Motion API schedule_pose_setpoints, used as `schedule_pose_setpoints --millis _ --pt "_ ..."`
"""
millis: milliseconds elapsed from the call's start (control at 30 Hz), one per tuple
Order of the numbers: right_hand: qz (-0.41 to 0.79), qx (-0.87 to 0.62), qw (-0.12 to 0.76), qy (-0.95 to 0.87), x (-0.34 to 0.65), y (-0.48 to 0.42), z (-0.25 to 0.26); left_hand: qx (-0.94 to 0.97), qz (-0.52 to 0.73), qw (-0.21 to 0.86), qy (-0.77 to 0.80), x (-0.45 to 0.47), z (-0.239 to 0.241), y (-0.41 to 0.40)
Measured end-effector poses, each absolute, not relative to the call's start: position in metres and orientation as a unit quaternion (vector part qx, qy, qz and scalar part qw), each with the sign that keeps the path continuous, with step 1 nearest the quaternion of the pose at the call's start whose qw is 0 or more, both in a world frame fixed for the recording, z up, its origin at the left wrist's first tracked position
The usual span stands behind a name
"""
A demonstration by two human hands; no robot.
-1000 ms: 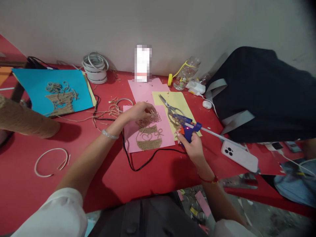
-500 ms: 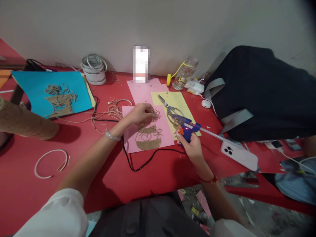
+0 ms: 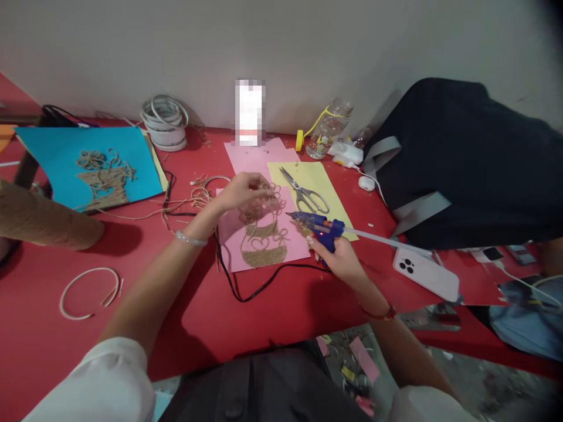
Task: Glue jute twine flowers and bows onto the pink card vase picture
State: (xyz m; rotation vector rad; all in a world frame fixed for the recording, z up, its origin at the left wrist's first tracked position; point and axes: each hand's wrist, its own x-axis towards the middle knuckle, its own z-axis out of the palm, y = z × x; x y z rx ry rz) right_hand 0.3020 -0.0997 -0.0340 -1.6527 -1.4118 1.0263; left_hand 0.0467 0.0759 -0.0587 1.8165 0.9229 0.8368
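Note:
My left hand (image 3: 247, 190) pinches a looped twine flower (image 3: 276, 193) above the upper part of the pink sheet (image 3: 231, 255). On that sheet is a twine basket design (image 3: 264, 255) with a heart outline and a small bow; more twine loops lie partly hidden under my left hand. My right hand (image 3: 342, 256) grips a blue hot glue gun (image 3: 323, 225) by its handle. A clear glue stick (image 3: 378, 236) sticks out of its back, and its nozzle points left toward the twine loops. Metal scissors (image 3: 303, 190) lie beyond the gun on a yellow sheet (image 3: 328, 179).
A black cord (image 3: 241, 299) curves before the pink sheet. Left are a blue sheet (image 3: 145, 170) with a twine design, a twine-wrapped cylinder (image 3: 48, 217) and a white ring (image 3: 61, 293). Right are a pale phone (image 3: 426, 274) and a dark bag (image 3: 466, 158). A bottle (image 3: 329, 129) stands behind.
My left hand has lifted slightly with the twine flower. The glue gun has moved left and tilted more level, its nozzle now near the pink sheet's right edge, uncovering the scissors' handles.

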Motion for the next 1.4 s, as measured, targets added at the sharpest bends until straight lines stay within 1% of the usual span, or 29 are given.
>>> schedule_pose_setpoints --millis 67,167,267,367,467,700,900,1200,1400 --pt "0.414 -0.622 0.327 -0.578 0.301 -0.095 -0.031 0.696 0.390 0.482 0.363 0.038 -0.055 0.081" --pt "0.435 -0.587 0.290 -0.618 0.296 -0.088 -0.026 0.628 0.463 0.490 0.388 0.024 -0.050 0.085" --pt "0.417 -0.568 0.263 -0.659 0.290 -0.084 -0.019 0.554 0.500 0.513 0.423 0.017 -0.050 0.086" --pt "0.398 -0.566 0.249 -0.678 0.286 -0.081 -0.014 0.510 0.494 0.559 0.429 0.017 -0.057 0.087" --pt "0.398 -0.564 0.258 -0.676 0.285 -0.080 -0.012 0.508 0.488 0.569 0.424 0.018 -0.064 0.089" --pt "0.422 -0.560 0.250 -0.668 0.286 -0.080 -0.010 0.537 0.479 0.556 0.416 0.017 -0.069 0.089" --pt "0.375 -0.553 0.215 -0.712 0.290 -0.081 -0.012 0.561 0.477 0.538 0.410 0.019 -0.074 0.088" --pt "0.402 -0.547 0.196 -0.708 0.289 -0.079 -0.015 0.564 0.481 0.535 0.405 0.019 -0.074 0.087" --pt "0.386 -0.552 0.175 -0.718 0.288 -0.074 -0.017 0.571 0.482 0.537 0.393 0.018 -0.075 0.089"
